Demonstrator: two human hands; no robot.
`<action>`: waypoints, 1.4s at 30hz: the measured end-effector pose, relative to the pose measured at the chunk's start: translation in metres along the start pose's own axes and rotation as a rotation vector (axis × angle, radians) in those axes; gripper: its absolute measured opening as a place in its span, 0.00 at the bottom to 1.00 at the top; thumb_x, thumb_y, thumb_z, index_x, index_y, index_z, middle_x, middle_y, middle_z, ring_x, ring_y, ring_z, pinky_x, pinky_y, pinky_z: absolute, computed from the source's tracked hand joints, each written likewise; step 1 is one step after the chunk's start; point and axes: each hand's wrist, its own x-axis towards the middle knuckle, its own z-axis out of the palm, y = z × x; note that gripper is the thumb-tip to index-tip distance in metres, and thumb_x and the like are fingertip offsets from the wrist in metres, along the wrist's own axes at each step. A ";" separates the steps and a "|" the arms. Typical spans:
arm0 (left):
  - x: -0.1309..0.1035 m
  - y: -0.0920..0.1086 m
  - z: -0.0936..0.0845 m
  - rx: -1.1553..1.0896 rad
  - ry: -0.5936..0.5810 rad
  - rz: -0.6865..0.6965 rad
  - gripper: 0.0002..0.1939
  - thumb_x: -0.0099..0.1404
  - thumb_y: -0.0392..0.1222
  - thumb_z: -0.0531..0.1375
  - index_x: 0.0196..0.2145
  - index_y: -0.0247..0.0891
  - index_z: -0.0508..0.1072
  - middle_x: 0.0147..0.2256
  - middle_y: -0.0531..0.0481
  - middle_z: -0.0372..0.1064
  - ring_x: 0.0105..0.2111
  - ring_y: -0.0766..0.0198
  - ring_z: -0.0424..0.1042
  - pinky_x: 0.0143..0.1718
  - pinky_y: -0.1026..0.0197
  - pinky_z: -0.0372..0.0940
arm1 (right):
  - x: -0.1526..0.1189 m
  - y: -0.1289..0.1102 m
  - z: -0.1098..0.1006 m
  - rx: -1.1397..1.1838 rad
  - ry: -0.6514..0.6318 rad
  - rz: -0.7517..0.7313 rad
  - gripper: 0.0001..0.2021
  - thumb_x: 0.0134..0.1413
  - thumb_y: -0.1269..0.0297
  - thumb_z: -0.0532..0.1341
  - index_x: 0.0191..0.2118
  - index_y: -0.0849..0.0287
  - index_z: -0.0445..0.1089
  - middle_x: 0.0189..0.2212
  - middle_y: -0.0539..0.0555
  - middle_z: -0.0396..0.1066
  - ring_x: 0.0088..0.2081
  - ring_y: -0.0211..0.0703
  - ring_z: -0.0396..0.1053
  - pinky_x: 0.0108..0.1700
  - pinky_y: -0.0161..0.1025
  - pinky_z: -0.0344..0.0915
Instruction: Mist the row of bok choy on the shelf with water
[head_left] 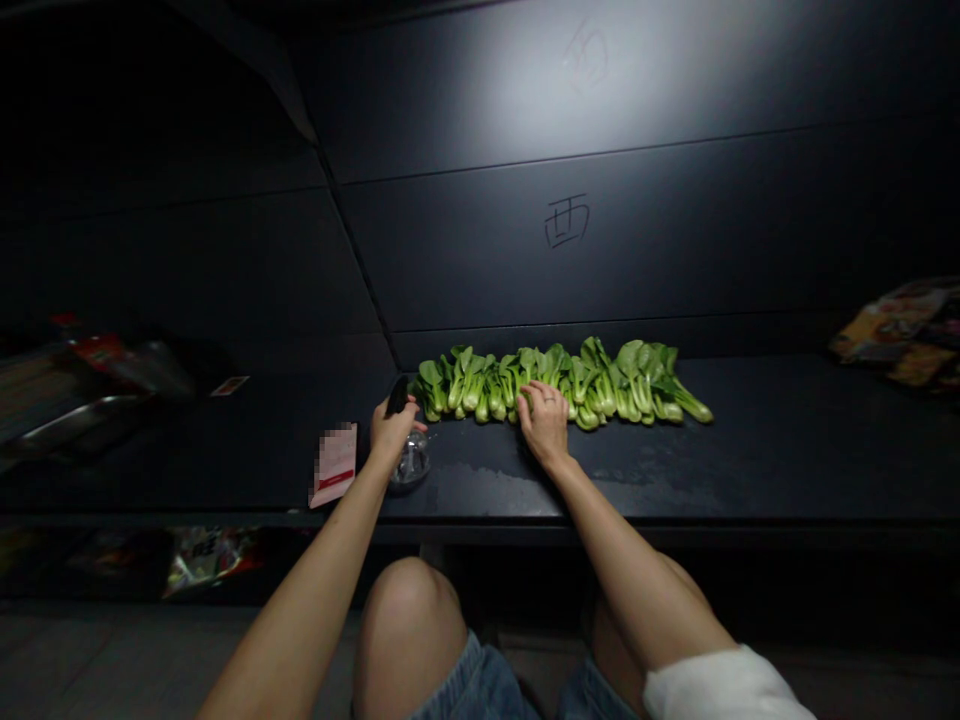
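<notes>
A row of green leafy bok choy (pixel 634 385) lies along the back of a dark shelf (pixel 480 480), leaves toward the back panel. My left hand (pixel 391 425) is wrapped round the black top of a clear bottle (pixel 410 462) at the row's left end. The bottle's round, see-through body shows beside my wrist. My right hand (pixel 545 420) rests with bent fingers on the front of the row, near its middle, touching the stalks. Its fingertips are partly hidden among the greens.
A pink card (pixel 335 465) lies left of my left hand. Further left is a small card (pixel 229 386) and a blurred metal tray (pixel 82 420). Colourful packets (pixel 900 330) sit at the far right. More packets (pixel 210 555) show below the shelf edge.
</notes>
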 end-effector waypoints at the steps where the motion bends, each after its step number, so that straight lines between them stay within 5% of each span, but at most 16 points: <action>1: 0.001 -0.001 0.000 -0.015 0.010 -0.005 0.13 0.50 0.43 0.60 0.34 0.38 0.72 0.27 0.51 0.74 0.16 0.65 0.72 0.19 0.67 0.60 | 0.000 0.000 0.000 -0.001 -0.003 0.000 0.15 0.66 0.59 0.52 0.47 0.59 0.73 0.50 0.62 0.72 0.54 0.53 0.63 0.55 0.50 0.56; 6: 0.002 -0.002 -0.001 -0.112 0.043 -0.035 0.15 0.49 0.44 0.60 0.35 0.36 0.71 0.32 0.49 0.75 0.15 0.67 0.71 0.17 0.68 0.60 | 0.000 0.000 -0.001 0.001 -0.007 0.000 0.15 0.66 0.60 0.52 0.47 0.59 0.73 0.50 0.62 0.72 0.54 0.53 0.63 0.56 0.50 0.56; 21: -0.004 0.003 0.005 -0.042 -0.002 0.004 0.16 0.49 0.45 0.60 0.36 0.36 0.73 0.22 0.53 0.72 0.17 0.63 0.72 0.19 0.67 0.62 | 0.001 0.001 -0.001 -0.010 0.000 -0.005 0.15 0.66 0.60 0.52 0.47 0.59 0.73 0.50 0.62 0.72 0.53 0.52 0.63 0.55 0.49 0.57; 31: -0.008 0.001 0.014 0.009 -0.136 0.099 0.12 0.51 0.43 0.59 0.33 0.37 0.73 0.17 0.55 0.69 0.18 0.62 0.73 0.24 0.65 0.63 | 0.001 0.003 -0.005 -0.008 0.011 -0.003 0.14 0.66 0.61 0.53 0.46 0.60 0.73 0.50 0.62 0.73 0.54 0.52 0.63 0.56 0.49 0.57; 42: -0.020 0.019 0.025 -0.027 -0.265 0.118 0.10 0.49 0.42 0.61 0.30 0.36 0.72 0.24 0.52 0.73 0.16 0.65 0.71 0.22 0.66 0.62 | 0.002 0.012 -0.015 -0.008 0.021 0.010 0.15 0.66 0.61 0.52 0.48 0.60 0.73 0.50 0.62 0.72 0.54 0.53 0.62 0.57 0.50 0.56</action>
